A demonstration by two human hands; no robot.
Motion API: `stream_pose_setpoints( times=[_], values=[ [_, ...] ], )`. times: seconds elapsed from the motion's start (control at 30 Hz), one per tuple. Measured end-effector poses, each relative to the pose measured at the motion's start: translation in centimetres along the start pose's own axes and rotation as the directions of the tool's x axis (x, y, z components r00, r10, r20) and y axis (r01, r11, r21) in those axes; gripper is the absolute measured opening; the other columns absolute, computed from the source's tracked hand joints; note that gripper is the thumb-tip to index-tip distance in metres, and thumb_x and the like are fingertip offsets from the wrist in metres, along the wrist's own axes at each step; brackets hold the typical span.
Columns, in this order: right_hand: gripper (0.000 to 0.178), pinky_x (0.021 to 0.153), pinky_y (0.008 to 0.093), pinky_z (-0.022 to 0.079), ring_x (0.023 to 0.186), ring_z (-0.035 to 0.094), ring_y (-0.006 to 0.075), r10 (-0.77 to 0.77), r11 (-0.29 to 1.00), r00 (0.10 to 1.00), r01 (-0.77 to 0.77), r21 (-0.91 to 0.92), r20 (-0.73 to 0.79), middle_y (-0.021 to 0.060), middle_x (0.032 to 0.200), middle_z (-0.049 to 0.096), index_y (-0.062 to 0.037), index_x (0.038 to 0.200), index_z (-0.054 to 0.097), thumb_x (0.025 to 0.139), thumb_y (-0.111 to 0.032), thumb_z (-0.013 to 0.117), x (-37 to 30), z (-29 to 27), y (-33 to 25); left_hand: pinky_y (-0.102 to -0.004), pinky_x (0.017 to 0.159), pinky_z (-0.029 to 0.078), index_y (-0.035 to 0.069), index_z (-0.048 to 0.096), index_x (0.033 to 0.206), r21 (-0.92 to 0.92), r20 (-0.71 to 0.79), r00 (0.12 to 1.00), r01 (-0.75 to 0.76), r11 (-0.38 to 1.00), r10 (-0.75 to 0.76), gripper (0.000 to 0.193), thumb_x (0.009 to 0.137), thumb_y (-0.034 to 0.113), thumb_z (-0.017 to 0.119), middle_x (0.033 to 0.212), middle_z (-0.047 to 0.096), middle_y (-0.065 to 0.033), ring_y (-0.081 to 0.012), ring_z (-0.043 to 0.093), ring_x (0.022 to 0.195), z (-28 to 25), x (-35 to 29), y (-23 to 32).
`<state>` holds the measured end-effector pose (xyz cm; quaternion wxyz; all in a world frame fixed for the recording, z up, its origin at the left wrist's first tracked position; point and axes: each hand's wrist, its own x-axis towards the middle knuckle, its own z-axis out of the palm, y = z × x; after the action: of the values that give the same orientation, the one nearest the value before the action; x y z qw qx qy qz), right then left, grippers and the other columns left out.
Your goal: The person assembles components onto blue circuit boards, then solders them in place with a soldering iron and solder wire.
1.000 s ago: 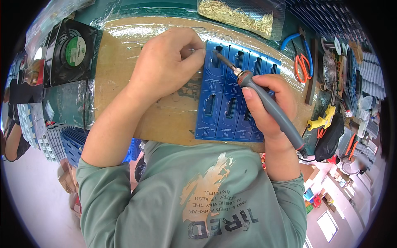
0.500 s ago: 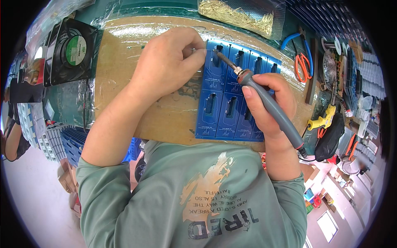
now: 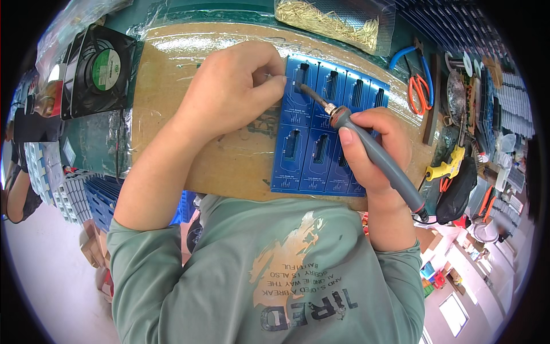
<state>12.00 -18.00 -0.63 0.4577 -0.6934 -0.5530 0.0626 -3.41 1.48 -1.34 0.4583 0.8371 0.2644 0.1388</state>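
The right hand (image 3: 372, 146) is gripping a grey soldering iron (image 3: 366, 152) like a pen, its tip meeting the blue circuit panel (image 3: 321, 149) lying on the cardboard-covered worktop (image 3: 172, 103). The left hand (image 3: 235, 92), fingers pinched together, is feeding something thin there and steadying the panel's edge.

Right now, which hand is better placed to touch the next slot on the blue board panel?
Right, probably. The right hand grips the soldering iron, its tip at the top-left slot of the blue board panel. The left hand pinches something thin at the panel's left edge and carries no tool.
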Motion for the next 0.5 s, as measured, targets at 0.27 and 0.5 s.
stream_pose_setpoints(
  times=[0.27,0.5],
  values=[
    [0.022,0.059,0.0314,0.048,0.065,0.062,0.0223,-0.033,0.999,0.999,0.033,0.000,-0.004,0.0079,0.077,0.068,-0.0050,0.089,0.065,0.074,-0.012,0.080,0.03,0.12,0.07,-0.0372,0.062,0.050,0.003,0.065,0.086,0.010,0.044,0.999,-0.018,1.000,0.018,0.017,0.077,0.018,0.067,0.074,0.064,-0.0125,-0.0273,0.063,0.066,-0.16,0.03,-0.19],
    [0.024,0.058,0.0313,0.048,0.063,0.061,0.0227,-0.087,0.996,0.996,0.087,0.003,-0.009,0.0088,0.076,0.068,-0.0044,0.089,0.065,0.072,-0.009,0.081,0.18,0.30,0.16,-0.0377,0.063,0.050,0.003,0.064,0.086,-0.007,0.046,0.999,0.006,1.000,-0.005,0.017,0.078,0.018,0.067,0.075,0.064,-0.0126,-0.0276,0.063,0.067,-0.08,-0.03,-0.17]
  ],
)
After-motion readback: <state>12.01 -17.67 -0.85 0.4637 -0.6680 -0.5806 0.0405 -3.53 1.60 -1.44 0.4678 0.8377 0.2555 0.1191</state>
